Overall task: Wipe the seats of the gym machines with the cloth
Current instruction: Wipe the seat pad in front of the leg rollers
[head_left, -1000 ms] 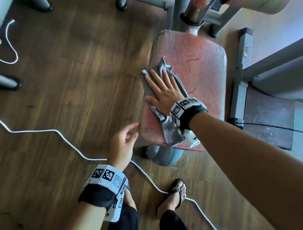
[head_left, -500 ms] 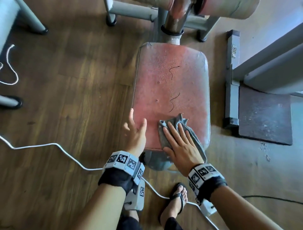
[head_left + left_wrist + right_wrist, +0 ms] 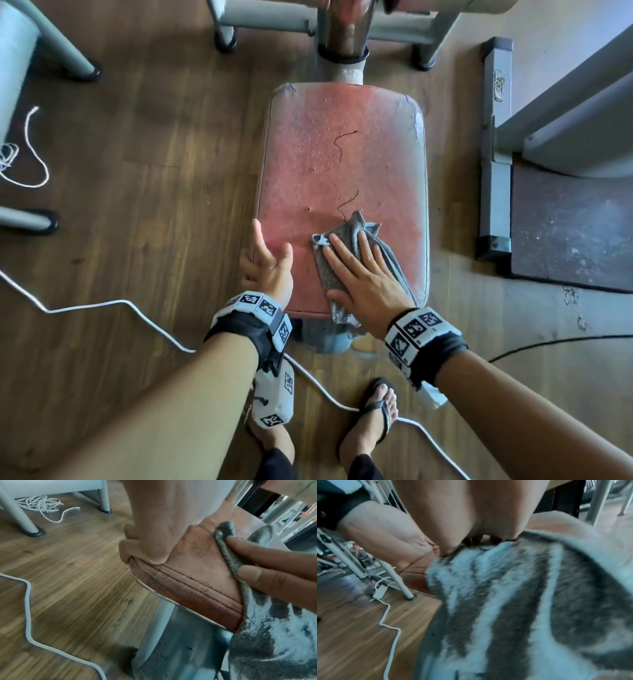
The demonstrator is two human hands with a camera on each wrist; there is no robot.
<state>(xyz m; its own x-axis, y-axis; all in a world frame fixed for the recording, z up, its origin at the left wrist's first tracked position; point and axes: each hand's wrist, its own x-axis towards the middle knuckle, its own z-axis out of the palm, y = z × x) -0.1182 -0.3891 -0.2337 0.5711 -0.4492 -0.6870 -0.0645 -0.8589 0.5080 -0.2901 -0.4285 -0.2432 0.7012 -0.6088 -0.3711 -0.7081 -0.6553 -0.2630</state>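
A worn red seat pad (image 3: 342,154) on a grey post fills the middle of the head view. A grey cloth (image 3: 363,228) lies on its near half and hangs over the front edge. My right hand (image 3: 356,274) lies flat on the cloth, fingers straight and spread, pressing it down. My left hand (image 3: 269,267) holds the seat's near left edge, thumb on top and index finger along the rim. In the left wrist view its fingers (image 3: 130,547) curl over the side of the seat (image 3: 197,568), beside the cloth (image 3: 265,635). The cloth (image 3: 522,601) fills the right wrist view.
A white cable (image 3: 120,303) snakes over the wooden floor between my feet (image 3: 380,411). The machine's chrome column (image 3: 346,34) rises behind the seat. A grey metal beam (image 3: 493,171) and dark mat (image 3: 565,222) lie right; grey frame legs (image 3: 68,58) stand at left.
My right hand has drawn the cloth from the seat's far left side down to its near half. My left hand moved from beside the front corner onto the left edge.
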